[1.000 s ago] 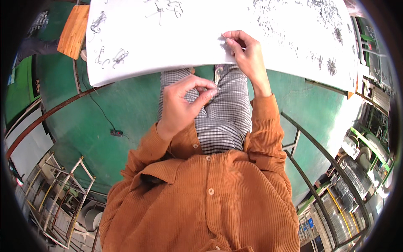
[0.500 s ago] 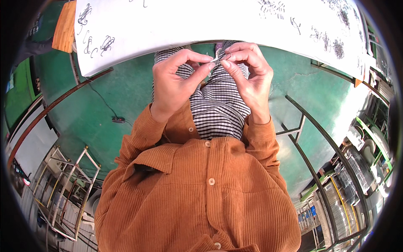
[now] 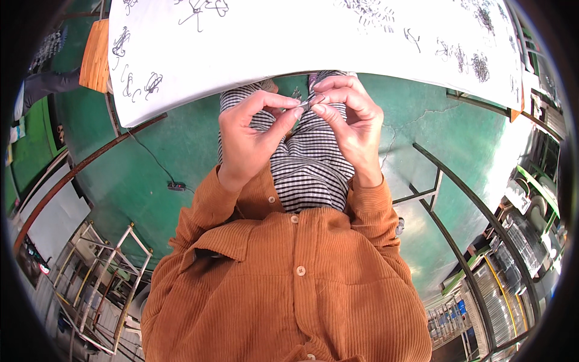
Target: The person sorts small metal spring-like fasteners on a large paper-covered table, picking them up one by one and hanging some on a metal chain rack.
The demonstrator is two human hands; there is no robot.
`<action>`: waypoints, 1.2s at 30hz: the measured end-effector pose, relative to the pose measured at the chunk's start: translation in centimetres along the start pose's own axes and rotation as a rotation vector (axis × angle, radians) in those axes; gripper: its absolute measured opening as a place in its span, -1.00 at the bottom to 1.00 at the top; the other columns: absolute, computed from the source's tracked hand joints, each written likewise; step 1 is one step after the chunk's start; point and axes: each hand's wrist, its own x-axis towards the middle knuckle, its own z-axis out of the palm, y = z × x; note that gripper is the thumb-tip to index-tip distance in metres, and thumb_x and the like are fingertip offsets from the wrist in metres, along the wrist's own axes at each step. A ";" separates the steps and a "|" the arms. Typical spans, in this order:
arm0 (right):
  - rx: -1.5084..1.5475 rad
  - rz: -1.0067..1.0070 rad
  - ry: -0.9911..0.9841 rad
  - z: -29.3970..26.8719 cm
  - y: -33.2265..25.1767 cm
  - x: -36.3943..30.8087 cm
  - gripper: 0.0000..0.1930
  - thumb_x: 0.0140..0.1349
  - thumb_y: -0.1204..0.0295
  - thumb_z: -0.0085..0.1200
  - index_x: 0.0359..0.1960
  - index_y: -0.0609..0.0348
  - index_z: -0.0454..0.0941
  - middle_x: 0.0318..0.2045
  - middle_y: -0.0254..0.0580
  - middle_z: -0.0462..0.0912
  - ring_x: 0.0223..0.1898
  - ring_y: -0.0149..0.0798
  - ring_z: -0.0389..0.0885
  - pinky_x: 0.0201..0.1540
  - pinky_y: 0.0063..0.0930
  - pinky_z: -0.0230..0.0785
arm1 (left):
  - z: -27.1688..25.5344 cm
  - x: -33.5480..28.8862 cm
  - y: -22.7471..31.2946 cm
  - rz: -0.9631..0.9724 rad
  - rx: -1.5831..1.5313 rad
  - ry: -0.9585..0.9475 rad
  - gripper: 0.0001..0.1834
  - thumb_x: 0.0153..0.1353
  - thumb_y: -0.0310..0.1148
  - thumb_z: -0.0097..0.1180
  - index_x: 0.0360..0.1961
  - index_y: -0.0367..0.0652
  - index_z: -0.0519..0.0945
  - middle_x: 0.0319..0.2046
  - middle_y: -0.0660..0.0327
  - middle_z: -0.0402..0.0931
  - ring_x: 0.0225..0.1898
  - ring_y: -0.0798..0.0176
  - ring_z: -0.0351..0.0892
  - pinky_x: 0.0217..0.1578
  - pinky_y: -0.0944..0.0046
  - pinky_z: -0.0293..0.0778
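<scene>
Above my lap, just short of the table's near edge, my left hand (image 3: 250,133) and my right hand (image 3: 353,130) meet fingertip to fingertip. Both are closed in a pinch on one small, thin, silvery-grey piece (image 3: 304,105). Its ends are hidden under the fingers, so its kind cannot be made out. Beyond my hands, the white-covered table (image 3: 265,48) carries scattered heaps of thin dark curved strands (image 3: 153,83). A spread of short dark pieces (image 3: 371,15) lies toward its far side.
A wooden stool (image 3: 94,57) touches the table's left end, with a person's dark-clothed leg (image 3: 51,87) beside it. A cable with a small black box (image 3: 176,186) lies on the green floor. Metal frames (image 3: 476,202) stand at the right, and a pale rack (image 3: 105,283) at the lower left.
My head view has shifted, so more of the table's far part shows. Both hands sit slightly lower in the picture and still pinch the small piece, its pale end now less visible.
</scene>
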 end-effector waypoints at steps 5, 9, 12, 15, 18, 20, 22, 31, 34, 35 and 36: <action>-0.073 -0.079 -0.001 0.4 -0.6 -0.2 -0.93 0.09 0.60 0.27 -0.39 0.21 0.63 -0.29 -0.16 0.65 -0.23 -0.28 0.62 -0.16 -0.45 0.47 | 0.1 -0.1 0.2 0.034 0.046 -0.027 -0.88 0.08 -0.60 0.32 -0.32 -0.29 0.67 -0.44 0.21 0.66 -0.41 0.44 0.62 -0.36 0.44 0.52; -0.113 -0.151 0.070 1.1 -1.4 -0.7 -0.91 0.12 0.64 0.22 -0.40 0.25 0.55 -0.31 -0.13 0.65 -0.27 -0.25 0.63 -0.21 -0.46 0.48 | 0.0 1.1 -0.1 0.126 -0.004 -0.058 -0.90 0.09 -0.59 0.30 -0.33 -0.29 0.67 -0.42 0.18 0.67 -0.41 0.40 0.64 -0.36 0.42 0.52; -0.119 -0.185 0.130 1.1 -1.6 -0.8 -0.91 0.11 0.68 0.19 -0.39 0.27 0.54 -0.31 -0.11 0.65 -0.27 -0.24 0.63 -0.21 -0.45 0.48 | 0.3 4.4 0.4 0.181 -0.013 -0.017 -0.91 0.13 -0.58 0.27 -0.31 -0.29 0.68 -0.42 0.16 0.67 -0.41 0.38 0.65 -0.35 0.43 0.52; -0.160 -0.225 0.117 0.9 -2.1 -0.7 -0.90 0.11 0.69 0.19 -0.39 0.27 0.54 -0.31 -0.10 0.65 -0.28 -0.23 0.63 -0.20 -0.44 0.48 | 3.3 9.5 -1.6 0.260 0.119 -0.125 -0.86 0.18 -0.58 0.19 -0.23 -0.28 0.68 -0.33 0.18 0.66 -0.28 0.32 0.63 -0.20 0.37 0.53; -0.206 -0.208 0.115 0.7 -1.4 -0.7 -0.88 0.09 0.71 0.19 -0.38 0.28 0.53 -0.31 -0.11 0.64 -0.29 -0.21 0.64 -0.21 -0.43 0.48 | 8.2 13.5 -6.4 0.552 0.310 -0.125 -0.82 0.12 -0.46 0.23 -0.23 -0.21 0.69 -0.31 0.15 0.64 -0.24 0.10 0.61 -0.17 0.23 0.54; -0.244 -0.214 0.121 0.6 -1.0 -0.9 -0.88 0.08 0.71 0.19 -0.38 0.27 0.53 -0.32 -0.12 0.64 -0.28 -0.20 0.64 -0.21 -0.43 0.48 | 9.9 14.6 -6.6 0.575 0.460 -0.165 -0.82 0.10 -0.44 0.24 -0.25 -0.21 0.69 -0.30 0.14 0.63 -0.19 0.05 0.59 -0.14 0.16 0.53; -0.282 -0.215 0.121 0.7 -1.0 -1.0 -0.87 0.07 0.72 0.19 -0.38 0.27 0.53 -0.32 -0.12 0.64 -0.28 -0.18 0.64 -0.22 -0.42 0.48 | 10.3 14.7 -6.7 0.564 0.603 -0.202 -0.83 0.09 -0.42 0.24 -0.28 -0.22 0.68 -0.30 0.14 0.62 -0.17 0.03 0.58 -0.13 0.10 0.52; -0.383 -0.197 0.100 1.0 0.3 0.2 -0.88 0.09 0.69 0.18 -0.36 0.26 0.51 -0.34 -0.11 0.62 -0.31 -0.11 0.64 -0.28 -0.39 0.48 | 1.8 9.1 -5.6 0.264 0.445 -0.073 -0.76 0.16 -0.66 0.14 -0.14 -0.30 0.66 -0.20 0.11 0.66 -0.22 0.21 0.68 -0.17 0.34 0.59; -0.380 -0.177 0.057 1.6 1.2 0.5 -0.87 0.08 0.68 0.19 -0.36 0.25 0.52 -0.34 -0.12 0.62 -0.32 -0.12 0.64 -0.28 -0.38 0.49 | -0.1 5.7 -3.7 -0.157 -0.044 -0.017 -0.80 0.22 -0.65 0.13 -0.12 -0.37 0.64 -0.17 0.12 0.66 -0.19 0.33 0.66 -0.14 0.39 0.59; -0.373 -0.181 0.043 1.9 1.3 0.6 -0.87 0.08 0.68 0.19 -0.36 0.25 0.53 -0.34 -0.13 0.63 -0.32 -0.12 0.64 -0.28 -0.38 0.49 | -0.6 4.7 -3.0 -0.189 -0.061 -0.023 -0.80 0.23 -0.65 0.13 -0.12 -0.38 0.64 -0.16 0.12 0.65 -0.18 0.34 0.65 -0.12 0.39 0.59; -0.372 -0.188 0.034 2.1 1.5 0.7 -0.87 0.08 0.68 0.19 -0.36 0.24 0.53 -0.33 -0.13 0.63 -0.32 -0.12 0.64 -0.28 -0.37 0.50 | -0.8 4.1 -2.3 -0.217 -0.083 -0.032 -0.80 0.23 -0.64 0.14 -0.11 -0.39 0.63 -0.15 0.12 0.65 -0.17 0.34 0.64 -0.11 0.39 0.60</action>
